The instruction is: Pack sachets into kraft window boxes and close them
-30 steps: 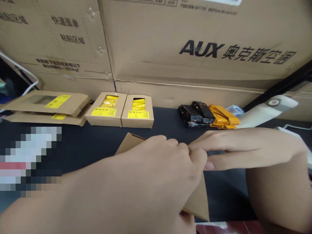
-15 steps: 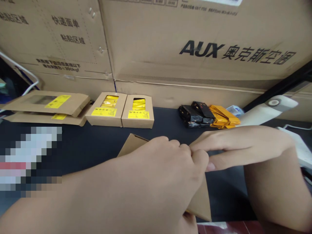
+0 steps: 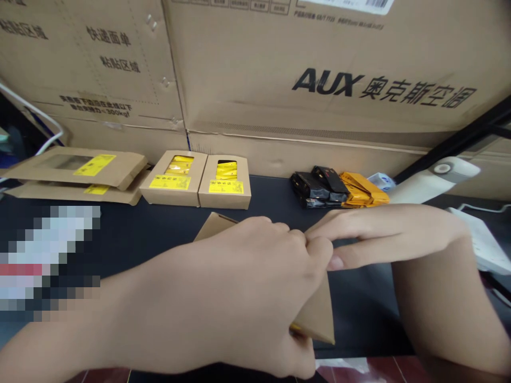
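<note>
A brown cardboard box (image 3: 319,314) is held at the middle of the desk, mostly hidden under my left hand. A little yellow shows at its lower opening. My left hand (image 3: 271,271) lies across the box with its fingers curled round it. From the right, my right hand (image 3: 371,236) reaches to the far right side of the box, thumb and fingers closed at its edge near my left knuckles. The fingertips of the right hand are partly covered.
Two windowed boxes (image 3: 173,186) with yellow packets stand at the back. Left of them lie flat cartons (image 3: 59,159). Black packets (image 3: 319,186) and orange packets (image 3: 363,189) are stacked behind my right hand, beside a white stand (image 3: 435,181). A large AUX carton (image 3: 255,80) backs the dark desk.
Both hands and the box have shifted slightly left and up in the view, with the grip much the same. The things at the back stay in place.
</note>
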`<state>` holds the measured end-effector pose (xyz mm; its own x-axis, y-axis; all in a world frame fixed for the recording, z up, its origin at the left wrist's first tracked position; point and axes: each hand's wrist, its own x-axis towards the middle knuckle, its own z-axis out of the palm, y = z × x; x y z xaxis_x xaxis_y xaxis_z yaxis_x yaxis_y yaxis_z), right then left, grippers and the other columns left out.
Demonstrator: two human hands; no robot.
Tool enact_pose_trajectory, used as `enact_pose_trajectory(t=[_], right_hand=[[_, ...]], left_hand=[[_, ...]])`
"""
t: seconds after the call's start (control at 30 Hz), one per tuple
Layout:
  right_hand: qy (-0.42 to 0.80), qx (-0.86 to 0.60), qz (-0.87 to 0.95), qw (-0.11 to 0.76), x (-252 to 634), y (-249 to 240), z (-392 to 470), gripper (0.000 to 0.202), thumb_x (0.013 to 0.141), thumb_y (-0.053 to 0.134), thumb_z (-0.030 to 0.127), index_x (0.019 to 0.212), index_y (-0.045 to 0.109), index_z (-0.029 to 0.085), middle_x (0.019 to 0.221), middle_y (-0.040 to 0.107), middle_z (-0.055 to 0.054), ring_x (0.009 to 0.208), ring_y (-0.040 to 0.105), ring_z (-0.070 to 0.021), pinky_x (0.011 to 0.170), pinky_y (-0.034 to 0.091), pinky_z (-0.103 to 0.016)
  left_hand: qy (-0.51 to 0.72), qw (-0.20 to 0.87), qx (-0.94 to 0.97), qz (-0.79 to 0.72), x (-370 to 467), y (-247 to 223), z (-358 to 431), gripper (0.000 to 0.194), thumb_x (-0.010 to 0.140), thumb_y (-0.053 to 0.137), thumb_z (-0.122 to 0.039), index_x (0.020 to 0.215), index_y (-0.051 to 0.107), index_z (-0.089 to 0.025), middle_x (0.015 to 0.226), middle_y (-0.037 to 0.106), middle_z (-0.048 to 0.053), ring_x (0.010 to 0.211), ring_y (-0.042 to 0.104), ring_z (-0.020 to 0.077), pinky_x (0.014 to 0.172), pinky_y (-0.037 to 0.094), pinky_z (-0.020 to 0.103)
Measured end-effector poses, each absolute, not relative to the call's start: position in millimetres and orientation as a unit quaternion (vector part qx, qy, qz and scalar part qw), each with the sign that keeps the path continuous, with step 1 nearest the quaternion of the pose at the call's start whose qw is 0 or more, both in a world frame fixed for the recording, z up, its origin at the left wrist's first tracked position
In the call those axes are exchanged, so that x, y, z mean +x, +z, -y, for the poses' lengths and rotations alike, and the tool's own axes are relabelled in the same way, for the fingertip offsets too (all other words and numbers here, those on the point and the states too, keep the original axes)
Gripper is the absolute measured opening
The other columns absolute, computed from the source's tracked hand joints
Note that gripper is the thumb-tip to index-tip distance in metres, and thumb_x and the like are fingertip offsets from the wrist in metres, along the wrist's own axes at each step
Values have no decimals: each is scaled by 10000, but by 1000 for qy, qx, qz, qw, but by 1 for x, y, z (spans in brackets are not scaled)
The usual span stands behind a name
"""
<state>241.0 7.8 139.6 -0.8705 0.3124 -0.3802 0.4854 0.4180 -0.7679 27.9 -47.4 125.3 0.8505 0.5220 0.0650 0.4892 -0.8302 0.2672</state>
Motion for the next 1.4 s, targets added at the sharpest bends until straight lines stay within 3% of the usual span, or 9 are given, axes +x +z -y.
enact_pose_trajectory(t=[0.3, 0.57, 0.93, 1.07, 1.17, 1.3, 1.4], right_hand=[[-455, 236, -855, 80, 240, 137, -10, 327, 919, 451, 317, 1045, 657, 96, 1014, 681, -84, 959, 627, -147, 849, 484, -217], [-470, 231, -845, 108, 240, 137, -11, 277, 900, 496, 285, 1024, 678, 116, 1034, 684, -77, 956, 640, -154, 835, 494, -210], [-435, 247, -863, 67, 240, 139, -7, 311, 915, 467, 315, 1036, 681, 125, 991, 692, -59, 975, 632, -150, 857, 494, -223], [-401, 283, -871, 0, 242, 140, -5, 320, 904, 493, 345, 1126, 657, 183, 1016, 684, -33, 988, 623, -160, 867, 495, -240], [-392, 315, -863, -44, 243, 136, -4, 427, 895, 510, 355, 1303, 525, 231, 1106, 652, -37, 1032, 606, -174, 881, 500, -272], [-376, 336, -858, -96, 238, 125, -2, 730, 816, 616, 384, 1454, 277, 273, 1263, 565, -67, 1118, 566, -206, 935, 492, -344], [-345, 339, -864, -142, 228, 118, -1, 864, 726, 701, 404, 1456, 257, 274, 1327, 519, -74, 1189, 523, -250, 993, 459, -392]], left_hand=[[32, 139, 948, -284, 30, 134, 43, 409, 696, 620, -423, 1035, 559, -202, 618, 564, -28, 530, 509, 155, 559, 374, 301], [78, 119, 952, -271, 29, 121, 49, 335, 725, 584, -442, 949, 557, -194, 622, 552, -10, 543, 496, 159, 582, 366, 316], [48, 170, 938, -297, 27, 132, 41, 420, 668, 627, -412, 1037, 561, -222, 592, 566, -27, 509, 504, 159, 547, 367, 298], [73, 179, 933, -304, 21, 134, 33, 355, 669, 616, -434, 963, 571, -240, 613, 573, -18, 551, 531, 168, 560, 372, 292], [96, 150, 926, -332, 14, 139, 22, 277, 696, 589, -463, 856, 568, -237, 648, 575, -8, 605, 557, 177, 574, 376, 285], [117, 110, 918, -364, 9, 142, 10, 299, 720, 556, -508, 818, 554, -226, 682, 569, 11, 725, 591, 213, 637, 396, 294], [149, 95, 906, -384, 9, 140, 3, 377, 705, 559, -561, 870, 539, -222, 723, 563, 19, 820, 596, 247, 686, 403, 306]])
